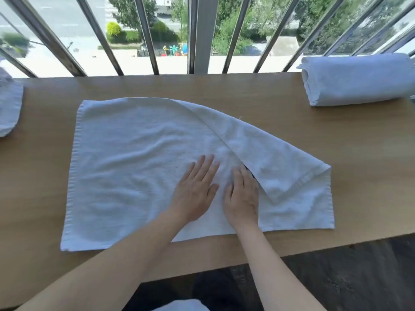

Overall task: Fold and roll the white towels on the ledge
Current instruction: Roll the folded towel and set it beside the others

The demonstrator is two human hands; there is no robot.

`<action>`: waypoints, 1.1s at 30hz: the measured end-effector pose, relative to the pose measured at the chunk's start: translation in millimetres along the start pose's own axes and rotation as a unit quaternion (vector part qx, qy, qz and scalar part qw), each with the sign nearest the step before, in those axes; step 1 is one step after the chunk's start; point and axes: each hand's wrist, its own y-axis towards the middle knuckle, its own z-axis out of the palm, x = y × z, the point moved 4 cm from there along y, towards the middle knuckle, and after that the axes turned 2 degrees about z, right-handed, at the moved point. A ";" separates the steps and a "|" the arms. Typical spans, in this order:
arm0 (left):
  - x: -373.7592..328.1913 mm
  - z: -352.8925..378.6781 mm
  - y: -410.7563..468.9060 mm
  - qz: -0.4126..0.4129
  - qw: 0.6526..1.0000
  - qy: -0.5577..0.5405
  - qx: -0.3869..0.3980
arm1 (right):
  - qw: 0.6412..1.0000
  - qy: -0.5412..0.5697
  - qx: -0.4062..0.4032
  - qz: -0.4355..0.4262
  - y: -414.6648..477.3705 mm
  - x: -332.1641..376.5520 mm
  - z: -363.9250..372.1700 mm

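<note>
A white towel lies spread flat on the wooden ledge. Its far right corner is folded diagonally down over the right part, forming a flap. My left hand lies flat on the towel near its middle, fingers straight and spread. Beside it, my right hand presses flat on the towel, with its fingertips at the edge of the folded flap. A rolled white towel rests at the far right of the ledge.
Another white towel lies at the left edge of the ledge, partly out of view. Metal window bars rise directly behind the ledge. The ledge's near edge drops to a dark floor.
</note>
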 end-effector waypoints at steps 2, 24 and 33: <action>-8.0 14.4 -1.0 -0.010 0.997 0.064 0.030 | 1.000 -0.021 0.005 0.010 1.5 -21.8 -10.3; -111.1 31.9 91.4 -0.041 0.999 0.034 0.002 | 0.998 -0.063 -0.025 -0.006 107.3 -106.9 -97.4; -129.1 42.4 148.6 -0.132 0.990 0.024 -0.033 | 0.997 -0.077 0.018 -0.025 193.4 -139.9 -101.1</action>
